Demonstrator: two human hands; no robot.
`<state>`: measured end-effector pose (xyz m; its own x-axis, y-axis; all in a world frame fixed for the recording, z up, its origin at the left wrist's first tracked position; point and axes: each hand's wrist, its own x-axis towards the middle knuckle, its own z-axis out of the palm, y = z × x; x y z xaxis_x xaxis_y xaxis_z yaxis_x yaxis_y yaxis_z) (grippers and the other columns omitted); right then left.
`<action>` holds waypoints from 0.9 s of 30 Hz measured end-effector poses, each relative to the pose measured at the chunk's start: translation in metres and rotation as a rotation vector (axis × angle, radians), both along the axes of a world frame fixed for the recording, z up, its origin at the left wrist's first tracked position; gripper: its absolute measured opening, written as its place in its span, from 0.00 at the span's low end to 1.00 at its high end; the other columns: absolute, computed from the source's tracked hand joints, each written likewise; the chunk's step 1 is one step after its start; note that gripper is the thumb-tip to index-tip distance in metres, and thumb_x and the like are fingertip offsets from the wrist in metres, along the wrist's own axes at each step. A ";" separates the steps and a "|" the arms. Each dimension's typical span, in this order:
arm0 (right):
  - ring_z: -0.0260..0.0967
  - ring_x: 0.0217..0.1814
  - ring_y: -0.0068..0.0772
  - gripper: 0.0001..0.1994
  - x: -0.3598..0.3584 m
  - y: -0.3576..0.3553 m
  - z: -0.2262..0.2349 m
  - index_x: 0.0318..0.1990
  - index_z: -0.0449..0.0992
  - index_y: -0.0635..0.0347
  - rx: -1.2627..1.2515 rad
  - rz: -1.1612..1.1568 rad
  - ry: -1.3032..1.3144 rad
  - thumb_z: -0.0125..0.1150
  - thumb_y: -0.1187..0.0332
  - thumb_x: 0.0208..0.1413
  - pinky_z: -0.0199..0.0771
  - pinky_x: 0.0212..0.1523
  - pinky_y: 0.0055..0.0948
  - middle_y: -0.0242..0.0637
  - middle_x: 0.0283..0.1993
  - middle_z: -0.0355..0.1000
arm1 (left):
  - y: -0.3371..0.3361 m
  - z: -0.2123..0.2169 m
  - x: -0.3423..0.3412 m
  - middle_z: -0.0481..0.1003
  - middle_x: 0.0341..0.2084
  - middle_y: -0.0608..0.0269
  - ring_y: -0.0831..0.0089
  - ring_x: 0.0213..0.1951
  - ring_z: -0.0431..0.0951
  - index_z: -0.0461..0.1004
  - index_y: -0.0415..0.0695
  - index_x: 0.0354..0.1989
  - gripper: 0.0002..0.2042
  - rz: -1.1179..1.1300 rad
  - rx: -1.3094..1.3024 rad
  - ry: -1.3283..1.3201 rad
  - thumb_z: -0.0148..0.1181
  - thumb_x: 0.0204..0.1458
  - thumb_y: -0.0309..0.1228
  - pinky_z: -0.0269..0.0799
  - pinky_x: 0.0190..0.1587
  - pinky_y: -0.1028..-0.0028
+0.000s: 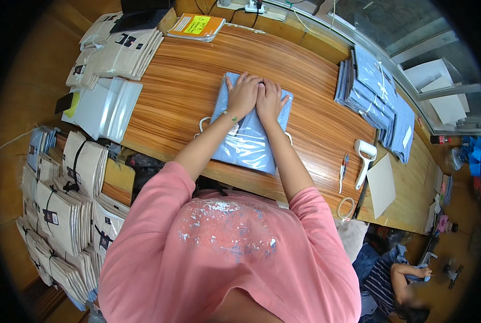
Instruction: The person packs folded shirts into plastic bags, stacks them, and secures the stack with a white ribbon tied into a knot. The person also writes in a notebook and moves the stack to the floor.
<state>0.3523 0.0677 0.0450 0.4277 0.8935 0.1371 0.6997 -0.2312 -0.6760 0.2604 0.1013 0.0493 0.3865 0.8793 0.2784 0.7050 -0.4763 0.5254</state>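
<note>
Your left hand and your right hand lie side by side, palms down, on the upper half of a blue folded cloth packet. Both hands are open, with the fingers stretched over the packet, and neither one makes a fist or a grip; what is under your palms I cannot see. The packet has a shiny clear cover and lies on the wooden table, in front of your chest, slightly tilted. One white cord comes out at its left side.

To the right, on the table, there are a white lint roller and, just beside it, a small pair of snips. Farther up on the right stands a pile of blue packets. On the left you have beige packets and, nearer to you, a stack of clear plastic bags. An orange notebook lies at the far edge.
</note>
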 end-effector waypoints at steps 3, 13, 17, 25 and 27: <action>0.47 0.68 0.47 0.25 0.017 0.004 0.013 0.57 0.67 0.55 -0.113 0.029 0.006 0.47 0.50 0.56 0.30 0.63 0.65 0.44 0.62 0.59 | 0.016 0.008 -0.006 0.65 0.56 0.64 0.62 0.63 0.56 0.68 0.52 0.53 0.18 -0.067 -0.247 -0.007 0.45 0.56 0.40 0.32 0.60 0.38; 0.57 0.63 0.44 0.44 0.102 0.061 0.045 0.62 0.57 0.66 -0.689 0.772 0.337 0.61 0.42 0.44 0.54 0.63 0.32 0.52 0.60 0.60 | 0.117 0.049 -0.018 0.66 0.53 0.42 0.56 0.54 0.68 0.62 0.33 0.56 0.45 -0.668 -0.762 0.553 0.61 0.39 0.60 0.65 0.55 0.67; 0.61 0.59 0.41 0.45 0.098 0.076 0.039 0.62 0.57 0.65 -1.084 0.935 0.460 0.67 0.45 0.41 0.60 0.59 0.32 0.50 0.58 0.63 | 0.136 0.027 0.003 0.73 0.44 0.45 0.61 0.41 0.77 0.67 0.34 0.51 0.41 -0.735 -1.118 0.847 0.65 0.36 0.58 0.74 0.43 0.68; 0.67 0.53 0.42 0.45 0.061 0.047 0.049 0.58 0.59 0.68 -1.132 1.155 0.337 0.70 0.47 0.37 0.68 0.52 0.31 0.53 0.53 0.66 | 0.089 0.012 -0.022 0.77 0.36 0.48 0.63 0.35 0.80 0.74 0.34 0.42 0.37 -0.901 -1.187 0.750 0.64 0.35 0.58 0.77 0.35 0.71; 0.67 0.53 0.43 0.46 0.066 0.036 0.043 0.57 0.59 0.72 -0.975 1.167 0.376 0.70 0.46 0.37 0.68 0.51 0.31 0.54 0.53 0.66 | 0.078 0.030 -0.026 0.76 0.38 0.48 0.63 0.35 0.79 0.71 0.32 0.45 0.39 -0.936 -1.191 0.597 0.65 0.34 0.58 0.76 0.36 0.72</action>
<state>0.4183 0.1037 0.0878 -0.6619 0.4196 -0.6212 0.6298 -0.1382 -0.7644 0.2341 0.1795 0.0792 0.6775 -0.1160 -0.7264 0.6461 -0.3781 0.6630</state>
